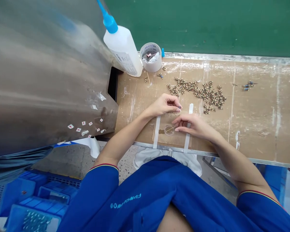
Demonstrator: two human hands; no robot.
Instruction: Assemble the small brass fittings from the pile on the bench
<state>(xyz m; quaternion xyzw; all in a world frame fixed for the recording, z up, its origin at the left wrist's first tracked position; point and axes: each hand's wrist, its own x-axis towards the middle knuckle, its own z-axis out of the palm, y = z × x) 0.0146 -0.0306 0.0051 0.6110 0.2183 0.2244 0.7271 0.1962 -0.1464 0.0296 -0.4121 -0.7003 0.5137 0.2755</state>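
Note:
My left hand [166,105] pinches a tiny dark piece between thumb and index finger; its kind is too small to make out. Just below and to the right, my right hand [192,125] has thumb and fingers closed on a thin toothpick [169,129], whose tip reaches into a small clear round dish [166,133]. The dish rests on the cardboard-covered bench [140,109] between two strips of white tape. Beyond my hands lies a loose pile of small brass-coloured metal parts [210,95].
A white bottle [123,48] with a blue nozzle stands at the back left, beside a tape roll [151,66] holding scraps. Another toothpick [148,78] lies near it. A few blue-and-brass pieces [248,85] sit at right. A metal panel [50,80] rises on the left.

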